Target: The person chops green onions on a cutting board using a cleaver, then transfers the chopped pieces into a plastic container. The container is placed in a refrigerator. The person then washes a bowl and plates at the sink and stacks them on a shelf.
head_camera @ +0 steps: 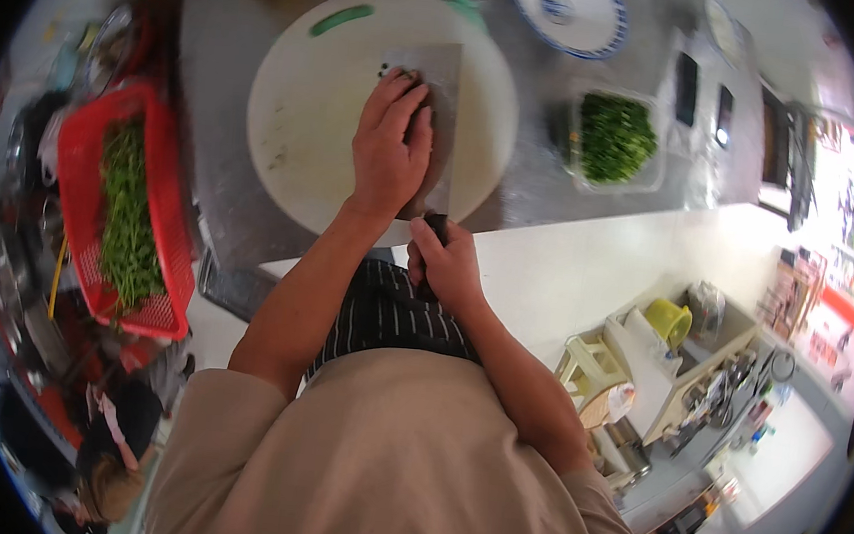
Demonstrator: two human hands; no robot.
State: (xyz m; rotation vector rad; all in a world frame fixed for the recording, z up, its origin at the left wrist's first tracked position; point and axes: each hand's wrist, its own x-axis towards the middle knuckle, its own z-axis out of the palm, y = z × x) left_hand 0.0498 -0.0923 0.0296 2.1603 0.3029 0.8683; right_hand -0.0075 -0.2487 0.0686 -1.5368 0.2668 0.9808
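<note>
My right hand (446, 265) grips the black handle (436, 226) of a cleaver near the table's front edge. The wide steel cleaver blade (442, 125) points away from me over a round white cutting board (304, 107). My left hand (395, 140) lies over the left part of the blade, fingers pointing away. A bit of green shows by its fingertips, and what lies under them is hidden. Small dark marks sit beside the fingertips. A few green scraps (277, 157) stick to the board's left side. Near its far rim is a green slot-shaped handle mark (342, 21).
Right of the board stands a clear plastic container (656, 180) of chopped greens (617, 139). Beyond are a blue-rimmed white plate (567, 11) and two phones (686, 88). A red basket (185, 278) of leafy stalks (130, 221) stands left. Another person (117, 431) is at lower left.
</note>
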